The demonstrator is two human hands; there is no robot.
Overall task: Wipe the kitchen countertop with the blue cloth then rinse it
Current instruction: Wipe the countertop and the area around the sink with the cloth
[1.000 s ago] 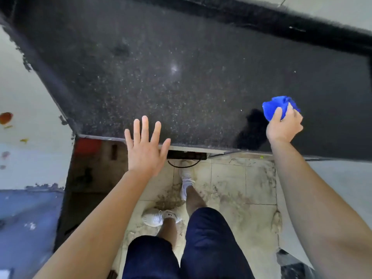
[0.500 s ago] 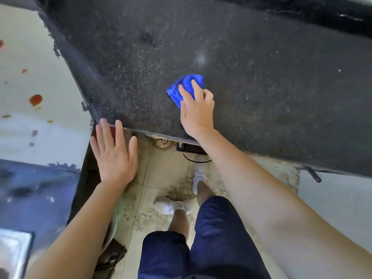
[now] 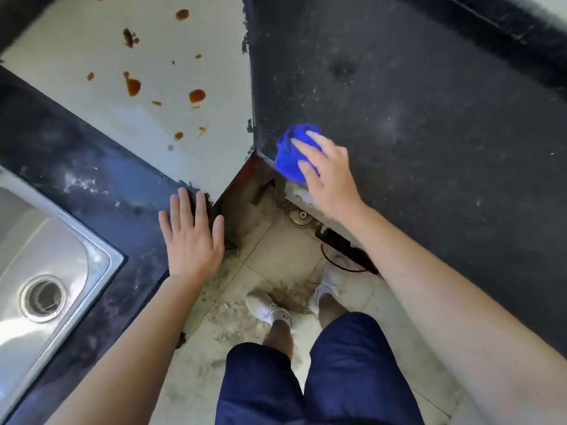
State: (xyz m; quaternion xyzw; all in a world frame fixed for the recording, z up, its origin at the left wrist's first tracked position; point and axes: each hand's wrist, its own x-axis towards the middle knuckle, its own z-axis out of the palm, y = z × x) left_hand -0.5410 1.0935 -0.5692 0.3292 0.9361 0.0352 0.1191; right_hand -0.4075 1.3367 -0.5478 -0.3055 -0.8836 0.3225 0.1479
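The blue cloth lies bunched at the near left corner of the black speckled countertop. My right hand presses on it from the right, fingers spread over the cloth. My left hand rests flat with fingers apart on the edge of a second dark counter to the left, holding nothing. A steel sink with a round drain is set into that left counter.
A pale wall panel with brown stains stands between the two counters. Below is a dirty tiled floor with my legs and white shoes. A dark cable and box hang under the countertop's front edge.
My right hand has swept the cloth leftward across the countertop to its left corner. My left hand has shifted onto the left counter's edge, and the sink has come into view.
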